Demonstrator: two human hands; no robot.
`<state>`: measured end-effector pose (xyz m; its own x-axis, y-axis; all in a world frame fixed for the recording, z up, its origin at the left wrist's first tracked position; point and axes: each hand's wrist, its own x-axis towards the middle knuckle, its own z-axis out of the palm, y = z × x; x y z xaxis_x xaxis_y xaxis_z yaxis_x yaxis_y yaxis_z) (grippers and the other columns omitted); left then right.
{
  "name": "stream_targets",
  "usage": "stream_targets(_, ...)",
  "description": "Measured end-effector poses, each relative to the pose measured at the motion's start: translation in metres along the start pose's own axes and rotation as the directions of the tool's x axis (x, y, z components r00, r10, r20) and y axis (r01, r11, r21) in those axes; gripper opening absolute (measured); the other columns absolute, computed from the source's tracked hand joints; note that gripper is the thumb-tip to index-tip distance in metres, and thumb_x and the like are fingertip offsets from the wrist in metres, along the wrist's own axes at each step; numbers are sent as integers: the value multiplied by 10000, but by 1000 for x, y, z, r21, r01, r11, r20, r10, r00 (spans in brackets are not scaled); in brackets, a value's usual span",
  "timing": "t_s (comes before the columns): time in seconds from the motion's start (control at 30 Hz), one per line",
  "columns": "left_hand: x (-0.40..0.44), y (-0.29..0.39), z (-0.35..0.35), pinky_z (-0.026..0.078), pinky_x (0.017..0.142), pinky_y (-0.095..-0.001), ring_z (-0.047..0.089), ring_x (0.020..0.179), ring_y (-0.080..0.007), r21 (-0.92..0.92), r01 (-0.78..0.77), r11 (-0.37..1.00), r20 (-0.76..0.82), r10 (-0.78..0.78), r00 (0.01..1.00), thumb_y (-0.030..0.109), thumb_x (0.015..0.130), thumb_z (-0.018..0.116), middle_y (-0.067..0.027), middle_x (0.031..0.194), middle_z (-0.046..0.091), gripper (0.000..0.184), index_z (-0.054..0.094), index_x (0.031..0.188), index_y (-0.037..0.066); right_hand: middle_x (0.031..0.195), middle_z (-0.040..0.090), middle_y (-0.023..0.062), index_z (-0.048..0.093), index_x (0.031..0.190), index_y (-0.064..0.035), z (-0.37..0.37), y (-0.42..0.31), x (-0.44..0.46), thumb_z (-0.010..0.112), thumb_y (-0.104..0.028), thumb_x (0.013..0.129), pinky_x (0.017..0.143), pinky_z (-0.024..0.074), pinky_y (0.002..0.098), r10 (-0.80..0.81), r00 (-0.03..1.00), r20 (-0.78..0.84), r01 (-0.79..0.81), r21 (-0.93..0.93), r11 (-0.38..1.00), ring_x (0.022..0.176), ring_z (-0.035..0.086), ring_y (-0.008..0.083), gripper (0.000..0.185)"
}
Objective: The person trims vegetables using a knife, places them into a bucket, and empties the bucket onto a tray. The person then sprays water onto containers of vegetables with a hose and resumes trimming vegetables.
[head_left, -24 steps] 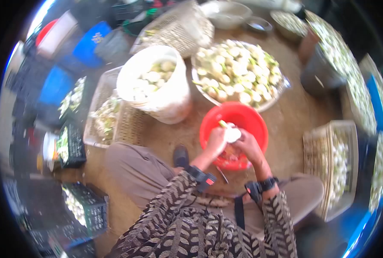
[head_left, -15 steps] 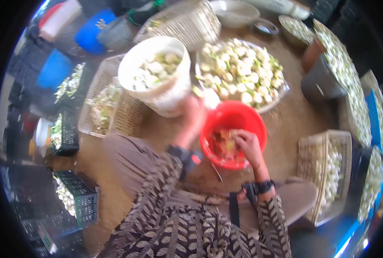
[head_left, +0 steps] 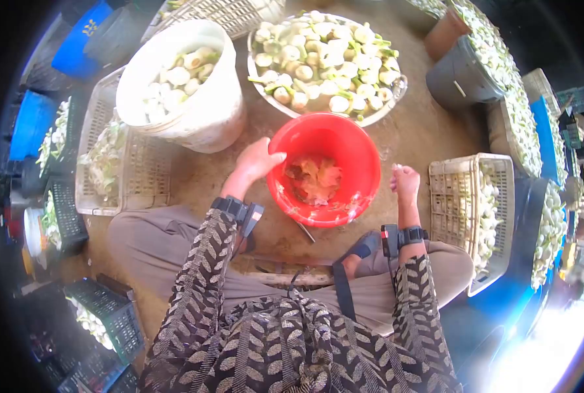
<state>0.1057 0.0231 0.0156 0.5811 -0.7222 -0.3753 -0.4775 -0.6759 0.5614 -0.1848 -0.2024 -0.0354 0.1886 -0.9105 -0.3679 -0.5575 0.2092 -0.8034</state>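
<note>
One red tub stands upright on the brown floor in front of a seated person, with pale peelings gathered in its bottom. The left hand is at the tub's left side, thumb lying over the rim and the other fingers outside, in what looks like a grasp of the edge. The right hand is raised to the right of the tub, apart from it, fingers curled in; a pale speck shows at the fingers, and one cannot tell whether anything is held.

Just beyond the tub, a wide basin is heaped with round white bulbs; a white bucket to its left holds more. A thin tool, perhaps a knife, lies beside the tub's near edge.

By the look of it, the step in hand is handling the tub itself, with no bulb visibly held. Shifting it would call for a firm hold on the rim, the tub level, and care around the tool.
</note>
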Motion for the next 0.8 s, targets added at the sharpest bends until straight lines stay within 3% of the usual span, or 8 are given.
stream_targets(0.07,16,-24,32,445,840,-423,582,975,-362,-91,-4,996,-46,0,999,235,749,631,-211,985,625,343,561,995,7,561,607,99,650,795,-4,0,100,49,579,-200,810,450,487,283,-209,857,471,515,-773,370,461,594,160,208)
stream_targets(0.13,22,-30,38,449,827,-427,584,965,-366,-109,50,993,-59,-57,997,207,745,628,-214,979,625,324,561,988,3,706,661,122,657,849,-27,27,110,13,576,-241,807,538,519,344,272,844,462,62,-588,807,597,650,219,233)
stream_targets(0.2,16,-23,26,457,807,-425,592,942,-367,-157,46,987,-28,-51,998,182,740,632,-226,957,624,304,574,977,1,971,660,144,673,856,-53,90,216,-1,544,-194,814,724,518,408,-138,905,403,194,-102,976,884,638,303,195)
stream_targets(0.23,8,-17,17,457,807,-425,592,942,-367,-153,47,987,-33,-52,998,182,740,632,-226,957,624,304,574,977,1,970,658,151,645,1004,-69,120,281,-2,540,-180,813,682,514,405,-731,505,458,855,-152,495,847,640,302,245)
stream_targets(0.27,-2,-10,6,469,759,-396,607,863,-329,-230,89,969,76,-73,994,173,737,631,-210,902,625,336,568,1011,-11,961,658,148,646,991,-70,120,251,-38,543,-181,810,675,512,405,-410,637,653,632,-137,763,839,639,299,236)
stream_targets(0.37,13,-3,-15,483,717,-381,616,817,-320,-161,38,986,-30,-43,999,165,746,617,-204,868,626,319,580,1009,-12,933,660,138,652,953,-75,139,221,-86,553,-184,800,656,506,404,-93,566,819,458,-219,862,813,637,292,211)
stream_targets(0.63,118,36,-28,469,751,-429,593,837,-366,-13,-401,916,-281,381,881,79,772,521,-193,890,610,183,601,924,15,858,665,111,665,851,-89,154,215,-85,580,-190,775,604,492,402,100,522,847,462,-379,802,744,631,272,152)
stream_targets(0.8,194,44,-24,465,766,-439,581,899,-356,171,-350,921,-339,389,857,96,775,516,-177,946,597,189,592,939,40,811,669,94,674,787,-98,118,221,-26,596,-194,759,572,483,400,251,633,732,411,-593,692,701,628,260,127)
